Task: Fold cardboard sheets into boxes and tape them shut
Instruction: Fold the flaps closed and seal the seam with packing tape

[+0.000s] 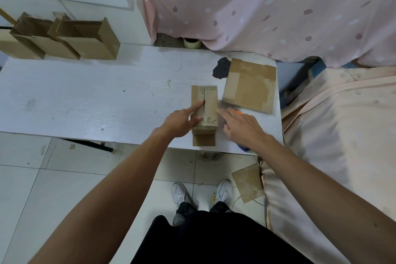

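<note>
Near the front edge of the white table [85, 96], right of centre, stands the small cardboard box [209, 100]. Its two top flaps are closed to a seam that runs away from you, clear tape glints across the near end of that seam, and one end flap [204, 140] lies open, pointing toward you. Your left hand [179, 122] rests against the box's left side with the index finger straight, its tip pressing on the top beside the seam. Your right hand [242, 126] is just right of the box, fingers loosely spread and holding nothing; its index finger reaches the box's right wall, though contact cannot be told. The hands are apart, one on each side of the box. An orange object [238, 111] shows partly beneath the right hand. A flat cardboard sheet [250, 85] lies just beyond, near the table's right edge, beside a dark patch [221, 68]. Folded boxes [64, 43] stand at the far left, and a tape roll [192, 43] sits behind the table below the pink curtain [257, 6].
</note>
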